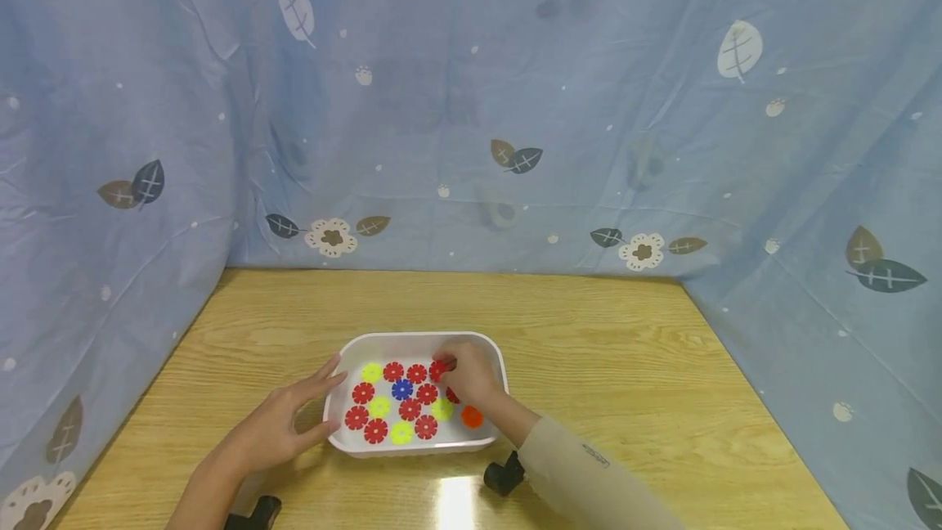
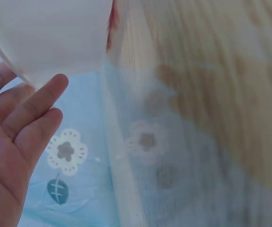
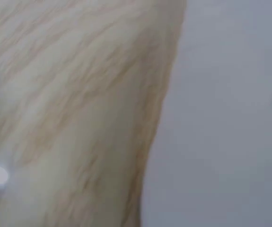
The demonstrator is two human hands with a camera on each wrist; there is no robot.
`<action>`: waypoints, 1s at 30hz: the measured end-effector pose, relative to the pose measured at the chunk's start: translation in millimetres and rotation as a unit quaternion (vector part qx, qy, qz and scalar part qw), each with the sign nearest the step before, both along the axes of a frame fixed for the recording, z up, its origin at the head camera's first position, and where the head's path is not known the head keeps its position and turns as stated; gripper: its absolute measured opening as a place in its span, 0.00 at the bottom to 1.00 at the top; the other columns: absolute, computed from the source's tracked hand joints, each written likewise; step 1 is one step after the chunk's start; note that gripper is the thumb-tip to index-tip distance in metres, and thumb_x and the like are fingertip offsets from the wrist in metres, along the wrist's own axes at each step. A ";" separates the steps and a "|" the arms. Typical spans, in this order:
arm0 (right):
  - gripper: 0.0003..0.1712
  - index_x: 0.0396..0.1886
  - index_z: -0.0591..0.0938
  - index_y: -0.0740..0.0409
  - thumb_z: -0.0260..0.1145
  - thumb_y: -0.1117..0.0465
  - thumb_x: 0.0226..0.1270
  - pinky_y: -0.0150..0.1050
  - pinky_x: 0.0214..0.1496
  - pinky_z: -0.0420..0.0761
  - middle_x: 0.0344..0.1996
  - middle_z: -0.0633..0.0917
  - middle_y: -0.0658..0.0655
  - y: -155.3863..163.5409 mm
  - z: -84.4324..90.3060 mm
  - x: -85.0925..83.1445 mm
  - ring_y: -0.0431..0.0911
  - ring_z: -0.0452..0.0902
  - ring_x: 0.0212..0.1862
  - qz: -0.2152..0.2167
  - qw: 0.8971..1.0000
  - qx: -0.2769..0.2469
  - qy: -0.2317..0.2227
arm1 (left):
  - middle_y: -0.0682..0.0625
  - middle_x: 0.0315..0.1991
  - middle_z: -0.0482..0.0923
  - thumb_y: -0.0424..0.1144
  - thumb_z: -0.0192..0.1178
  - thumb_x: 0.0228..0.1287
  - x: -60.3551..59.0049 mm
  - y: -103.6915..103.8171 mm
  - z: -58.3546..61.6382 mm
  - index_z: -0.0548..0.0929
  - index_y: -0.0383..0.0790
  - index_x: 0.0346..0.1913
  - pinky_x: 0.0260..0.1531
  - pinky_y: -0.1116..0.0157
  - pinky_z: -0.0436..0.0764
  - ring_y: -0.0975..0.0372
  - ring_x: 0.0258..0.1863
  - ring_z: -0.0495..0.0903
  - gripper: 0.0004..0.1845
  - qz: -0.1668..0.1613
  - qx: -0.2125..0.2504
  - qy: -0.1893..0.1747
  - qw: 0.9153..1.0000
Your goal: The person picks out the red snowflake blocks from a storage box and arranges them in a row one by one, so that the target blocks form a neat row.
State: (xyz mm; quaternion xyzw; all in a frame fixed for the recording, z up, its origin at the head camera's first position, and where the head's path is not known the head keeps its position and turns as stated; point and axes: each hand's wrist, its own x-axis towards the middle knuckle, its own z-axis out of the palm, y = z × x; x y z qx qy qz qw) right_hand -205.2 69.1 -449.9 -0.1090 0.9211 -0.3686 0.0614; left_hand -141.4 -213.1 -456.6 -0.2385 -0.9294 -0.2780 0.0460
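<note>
Wooden worktop (image 1: 603, 350), curtained round; on it a white tray (image 1: 352, 352), judged light, stiff and apt to slide. My left hand (image 1: 283, 424), fingers straight, steadies its left wall. Inside lie flat toothed plastic discs (image 1: 401, 407), judged light, rigid, best pinched by their edges. My right hand (image 1: 467, 375) pinches a red disc (image 1: 440, 369).
</note>
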 end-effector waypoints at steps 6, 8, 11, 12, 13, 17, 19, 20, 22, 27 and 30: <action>0.17 0.43 0.82 0.58 0.65 0.71 0.51 0.30 0.37 0.80 0.38 0.83 0.53 6.6 6.9 2.0 0.42 0.76 0.37 0.002 0.997 -0.073 -0.016 | 0.50 0.67 0.58 0.54 0.59 0.54 1.0 0.9 1.2 0.70 0.47 0.61 0.54 0.50 0.71 0.53 0.60 0.67 0.31 0.001 -0.006 -0.016 1.000; 0.17 0.44 0.82 0.58 0.64 0.71 0.51 0.31 0.36 0.80 0.39 0.83 0.54 9.0 9.9 2.2 0.43 0.77 0.38 0.006 0.995 -0.098 -0.014 | 0.50 0.67 0.58 0.54 0.59 0.54 1.3 0.9 1.3 0.70 0.47 0.61 0.54 0.50 0.71 0.53 0.60 0.67 0.31 0.002 -0.008 -0.018 1.000; 0.17 0.45 0.81 0.56 0.64 0.70 0.54 0.31 0.38 0.80 0.40 0.83 0.53 13.0 14.4 2.1 0.44 0.77 0.41 0.007 0.993 -0.120 -0.016 | 0.50 0.67 0.58 0.54 0.59 0.54 1.4 0.5 1.1 0.70 0.47 0.61 0.53 0.50 0.71 0.53 0.60 0.67 0.31 0.003 -0.008 -0.019 1.000; 0.17 0.45 0.81 0.56 0.64 0.69 0.54 0.32 0.39 0.80 0.40 0.82 0.53 14.6 15.9 2.0 0.45 0.77 0.42 0.006 0.992 -0.128 -0.018 | 0.50 0.67 0.58 0.54 0.59 0.54 1.2 0.4 0.9 0.70 0.48 0.61 0.54 0.50 0.71 0.53 0.60 0.67 0.31 0.003 -0.007 -0.018 1.000; 0.16 0.45 0.81 0.56 0.63 0.69 0.55 0.32 0.40 0.80 0.41 0.82 0.53 16.6 17.0 1.6 0.45 0.77 0.43 0.007 0.991 -0.134 -0.016 | 0.51 0.67 0.58 0.54 0.60 0.54 1.1 0.1 0.8 0.70 0.48 0.61 0.54 0.51 0.70 0.53 0.60 0.67 0.31 0.002 -0.005 -0.016 1.000; 0.17 0.47 0.80 0.55 0.63 0.67 0.56 0.33 0.43 0.80 0.42 0.81 0.53 25.7 23.1 0.8 0.46 0.77 0.44 -0.009 0.987 -0.159 -0.010 | 0.50 0.67 0.58 0.52 0.61 0.53 1.1 -0.8 0.9 0.71 0.47 0.60 0.54 0.51 0.70 0.53 0.60 0.66 0.31 -0.003 0.003 -0.006 1.000; 0.17 0.47 0.80 0.56 0.64 0.68 0.55 0.34 0.43 0.80 0.42 0.81 0.55 31.7 26.2 -0.3 0.47 0.77 0.44 -0.018 0.984 -0.177 0.001 | 0.49 0.67 0.58 0.52 0.61 0.53 1.3 -1.0 1.3 0.71 0.47 0.60 0.54 0.50 0.70 0.53 0.60 0.66 0.31 -0.004 0.005 -0.006 1.000; 0.18 0.47 0.80 0.57 0.64 0.68 0.55 0.33 0.43 0.80 0.42 0.81 0.55 34.9 28.0 -1.0 0.47 0.77 0.44 -0.027 0.982 -0.186 0.004 | 0.49 0.67 0.58 0.52 0.61 0.53 1.6 -0.8 1.4 0.71 0.47 0.60 0.54 0.50 0.70 0.53 0.60 0.66 0.31 -0.003 0.002 -0.007 1.000; 0.18 0.47 0.80 0.57 0.65 0.69 0.54 0.33 0.44 0.80 0.42 0.82 0.56 41.9 30.7 -3.2 0.47 0.77 0.44 -0.044 0.977 -0.206 0.012 | 0.50 0.67 0.58 0.53 0.60 0.54 2.0 -0.6 1.5 0.71 0.47 0.60 0.53 0.50 0.70 0.53 0.60 0.66 0.31 -0.001 -0.001 -0.011 1.000; 0.17 0.47 0.79 0.60 0.64 0.70 0.54 0.29 0.42 0.79 0.43 0.81 0.59 61.0 36.1 -9.7 0.48 0.76 0.44 -0.080 0.961 -0.263 0.024 | 0.51 0.67 0.58 0.53 0.60 0.54 2.3 -0.4 0.8 0.70 0.49 0.61 0.53 0.49 0.70 0.53 0.60 0.66 0.30 0.006 0.000 -0.017 1.000; 0.17 0.48 0.79 0.60 0.63 0.69 0.56 0.27 0.41 0.79 0.43 0.81 0.61 73.7 37.4 -13.9 0.49 0.76 0.44 -0.099 0.953 -0.285 0.022 | 0.51 0.67 0.58 0.54 0.60 0.54 2.5 -0.3 0.4 0.70 0.49 0.61 0.53 0.49 0.71 0.53 0.61 0.66 0.30 0.007 -0.005 -0.018 1.000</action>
